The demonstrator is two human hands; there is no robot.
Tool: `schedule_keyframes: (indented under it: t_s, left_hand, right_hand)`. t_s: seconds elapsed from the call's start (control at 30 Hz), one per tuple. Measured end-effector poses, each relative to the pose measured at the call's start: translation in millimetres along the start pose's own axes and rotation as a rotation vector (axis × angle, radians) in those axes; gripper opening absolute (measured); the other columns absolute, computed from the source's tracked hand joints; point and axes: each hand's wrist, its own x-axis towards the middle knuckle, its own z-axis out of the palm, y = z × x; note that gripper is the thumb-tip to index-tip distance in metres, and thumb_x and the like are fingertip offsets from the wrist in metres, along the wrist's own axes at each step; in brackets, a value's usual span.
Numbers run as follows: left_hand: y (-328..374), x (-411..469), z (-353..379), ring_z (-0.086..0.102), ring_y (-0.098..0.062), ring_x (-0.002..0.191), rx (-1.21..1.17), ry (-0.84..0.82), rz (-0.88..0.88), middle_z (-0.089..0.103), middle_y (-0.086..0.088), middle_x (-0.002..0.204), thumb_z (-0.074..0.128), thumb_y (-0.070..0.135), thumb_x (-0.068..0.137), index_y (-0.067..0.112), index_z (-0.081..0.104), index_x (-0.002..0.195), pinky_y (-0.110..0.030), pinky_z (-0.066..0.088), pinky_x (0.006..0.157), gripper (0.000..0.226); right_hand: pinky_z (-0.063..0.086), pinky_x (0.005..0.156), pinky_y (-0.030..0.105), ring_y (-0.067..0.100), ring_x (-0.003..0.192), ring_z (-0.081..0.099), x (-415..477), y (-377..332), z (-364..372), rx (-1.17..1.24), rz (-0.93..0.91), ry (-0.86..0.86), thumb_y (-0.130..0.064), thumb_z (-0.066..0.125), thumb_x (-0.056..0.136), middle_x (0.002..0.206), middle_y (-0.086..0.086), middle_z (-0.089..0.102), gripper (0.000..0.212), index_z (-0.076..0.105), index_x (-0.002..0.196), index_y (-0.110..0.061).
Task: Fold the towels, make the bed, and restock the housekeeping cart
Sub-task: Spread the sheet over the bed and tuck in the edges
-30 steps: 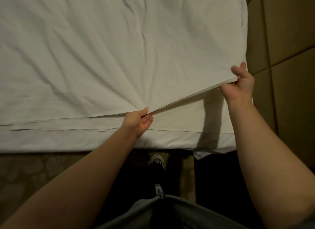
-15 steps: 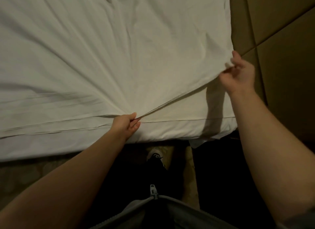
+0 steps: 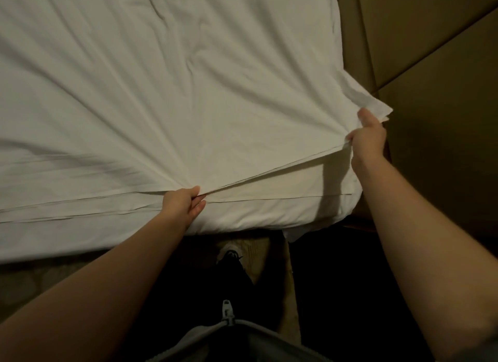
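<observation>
Head view: white sheet [image 3: 188, 92] spread over bed [image 3: 80, 235]; left hand [image 3: 184, 204] pinching its near hem, right hand [image 3: 367, 140] gripping the right corner, lifted hem running diagonally between them, rightward and farther

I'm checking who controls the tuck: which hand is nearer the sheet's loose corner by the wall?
Right. The right hand grips the sheet right beside its loose corner; the left hand pinches its edge farther left, at the mattress front.
</observation>
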Motion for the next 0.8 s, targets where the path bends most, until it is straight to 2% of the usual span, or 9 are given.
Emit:
schedule_keyframes:
  t_s: [0.07,0.17,0.3,0.4,0.43,0.53,0.67,0.73,0.8]
  left_hand:
    - [-1.8,0.7,2.2,0.059,-0.02,0.098,-0.021,0.014,-0.001,0.06,-0.011,0.098,0.052,-0.001,0.093,-0.004,0.054,0.121,-0.032,0.05,0.081,0.027]
    - [-3.8,1.0,4.8,0.059,-0.019,0.098,-0.075,0.003,-0.005,0.06,-0.008,0.09,0.052,0.0,0.093,-0.003,0.054,0.119,-0.033,0.05,0.081,0.026]
    - [-5.4,2.2,4.8,0.059,-0.02,0.102,-0.06,0.007,0.013,0.059,-0.007,0.089,0.051,0.0,0.094,-0.001,0.054,0.116,-0.033,0.05,0.083,0.023]
    - [-6.0,1.9,3.8,0.059,-0.019,0.099,-0.038,0.029,0.033,0.06,-0.008,0.097,0.051,-0.001,0.094,-0.001,0.053,0.118,-0.032,0.05,0.084,0.024]
    - [-6.8,1.2,2.9,0.059,-0.018,0.096,-0.033,0.035,0.036,0.06,-0.008,0.096,0.051,-0.001,0.094,0.0,0.053,0.116,-0.032,0.05,0.084,0.022]
    - [-10.8,0.9,-1.9,0.061,-0.015,0.079,-0.023,0.054,0.039,0.059,-0.006,0.086,0.05,-0.001,0.094,0.003,0.052,0.109,-0.032,0.05,0.084,0.015]
    - [-14.4,3.9,-14.8,0.059,-0.013,0.073,-0.015,0.112,0.043,0.059,-0.005,0.083,0.049,-0.001,0.094,0.006,0.05,0.108,-0.03,0.049,0.083,0.016]
    - [-14.5,3.7,-19.5,0.057,-0.013,0.07,-0.017,0.142,0.051,0.057,-0.005,0.081,0.048,-0.002,0.094,0.007,0.05,0.107,-0.03,0.049,0.084,0.016]
    - [-13.2,2.5,-23.0,0.055,-0.014,0.068,-0.017,0.167,0.061,0.055,-0.005,0.079,0.047,-0.004,0.093,0.006,0.052,0.096,-0.031,0.049,0.085,0.012]
  right_hand:
    - [0.035,0.107,0.021,0.019,0.136,0.038,-1.5,10.8,-5.3,0.06,-0.068,0.033,0.022,0.029,0.087,0.147,0.005,0.039,0.064,0.039,0.142,-0.008]
    - [0.03,0.111,0.022,0.014,0.137,0.035,-4.5,19.2,-8.4,0.052,-0.1,0.05,0.026,0.027,0.082,0.149,0.004,0.036,0.072,0.038,0.143,-0.009]
    - [0.039,0.103,0.021,0.02,0.13,0.041,-4.6,46.0,-10.0,0.056,0.043,0.121,0.02,0.032,0.087,0.147,0.006,0.038,0.063,0.036,0.145,-0.007]
    - [0.047,0.073,0.011,0.017,0.108,0.046,-8.8,71.9,-14.5,0.165,0.222,0.139,0.015,0.033,0.092,0.145,0.007,0.041,0.058,0.038,0.145,-0.009]
    - [0.047,0.072,0.012,0.016,0.106,0.045,-11.1,80.6,-17.5,0.153,0.242,0.14,0.016,0.034,0.091,0.145,0.006,0.041,0.059,0.038,0.145,-0.009]
    - [0.04,0.092,0.016,0.013,0.114,0.043,-17.4,100.4,-26.7,0.041,0.183,0.122,0.019,0.037,0.085,0.146,0.003,0.039,0.068,0.035,0.146,-0.01]
    - [0.036,0.088,0.012,0.01,0.113,0.042,-30.9,112.0,-25.0,0.008,0.15,0.105,0.014,0.043,0.086,0.138,0.0,0.043,0.064,0.039,0.145,-0.011]
    - [0.036,0.09,0.013,0.011,0.114,0.046,-39.0,118.6,-20.5,0.039,0.153,0.137,0.003,0.048,0.09,0.137,0.0,0.048,0.053,0.046,0.141,-0.012]
    - [0.037,0.091,0.013,0.011,0.109,0.05,-45.9,123.1,-15.7,0.106,0.176,0.207,-0.008,0.054,0.093,0.131,0.001,0.055,0.039,0.056,0.132,-0.011]
